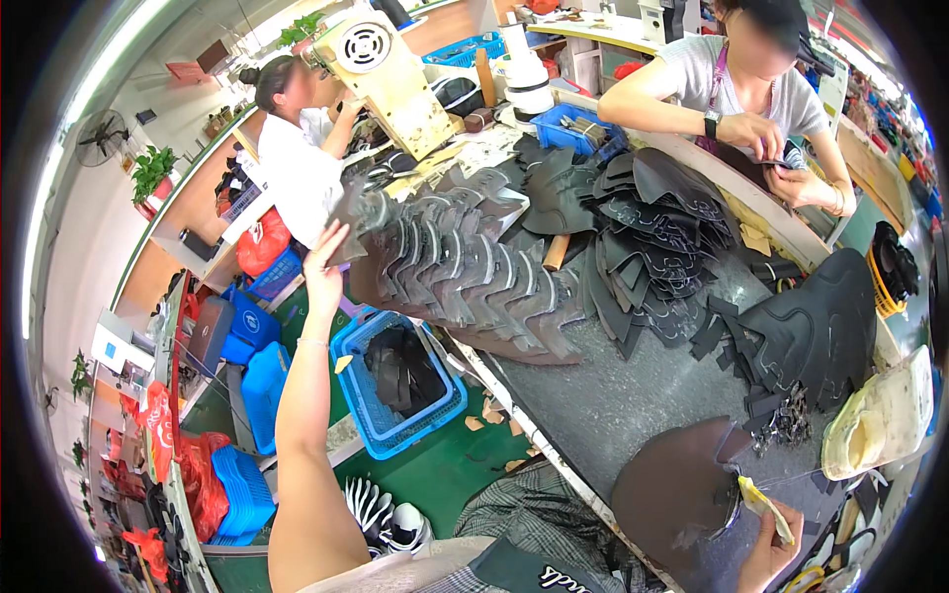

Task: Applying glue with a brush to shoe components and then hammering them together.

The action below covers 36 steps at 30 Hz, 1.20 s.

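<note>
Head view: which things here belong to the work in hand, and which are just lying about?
In hand:
- left hand lifting a dark cut piece from the fanned row of pieces
- right hand holding a yellowish brush beside a dark brown piece on the grey table

Lying about:
- blue basket on the floor
- pale glue tub
- black pile

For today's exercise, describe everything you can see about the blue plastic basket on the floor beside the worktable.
The blue plastic basket is rectangular with latticed walls and a thick rim. It sits open-topped on the green floor, close against the edge of the worktable, below the person's raised left hand. Inside lie dark, flat cut pieces, loosely piled. Small tan scraps lie on the floor beside it. Nothing grips it.
</note>
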Motion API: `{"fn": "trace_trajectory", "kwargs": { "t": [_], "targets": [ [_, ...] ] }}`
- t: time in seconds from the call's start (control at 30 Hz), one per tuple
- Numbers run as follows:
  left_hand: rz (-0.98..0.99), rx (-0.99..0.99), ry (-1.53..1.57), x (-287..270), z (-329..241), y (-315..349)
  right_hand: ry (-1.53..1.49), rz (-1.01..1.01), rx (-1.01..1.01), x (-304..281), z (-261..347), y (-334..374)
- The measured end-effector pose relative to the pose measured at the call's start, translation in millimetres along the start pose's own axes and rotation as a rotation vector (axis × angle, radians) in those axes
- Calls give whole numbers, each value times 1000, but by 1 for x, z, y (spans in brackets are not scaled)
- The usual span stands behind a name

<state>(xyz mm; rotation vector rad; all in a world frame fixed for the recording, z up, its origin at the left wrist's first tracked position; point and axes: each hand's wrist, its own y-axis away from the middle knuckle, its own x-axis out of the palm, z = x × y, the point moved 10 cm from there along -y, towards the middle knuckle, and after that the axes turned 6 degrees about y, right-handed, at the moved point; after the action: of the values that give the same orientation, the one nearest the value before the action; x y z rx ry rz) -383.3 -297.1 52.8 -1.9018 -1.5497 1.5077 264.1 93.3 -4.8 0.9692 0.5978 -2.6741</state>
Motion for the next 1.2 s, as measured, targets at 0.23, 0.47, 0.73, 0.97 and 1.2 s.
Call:
{"fn": "trace_trajectory", "kwargs": {
  "t": [0.23,0.47,0.73,0.97,1.2],
  "targets": [
    [47,-345,146,62,57,16,112,-225,2,-51,-26,-5],
    [-208,-292,-52,17,147,-79,-1,-507,209,-112,-60,-39],
    [286,0,144,182,56,-139,115,-576,171,-121,-91,-94],
    [952,673,275,226,-365,73,-101,-481,376,-136,-126,-86],
    [1362,967,625,224,-458,216,-243,201,315,-10,-30,-9]
  ]
}}
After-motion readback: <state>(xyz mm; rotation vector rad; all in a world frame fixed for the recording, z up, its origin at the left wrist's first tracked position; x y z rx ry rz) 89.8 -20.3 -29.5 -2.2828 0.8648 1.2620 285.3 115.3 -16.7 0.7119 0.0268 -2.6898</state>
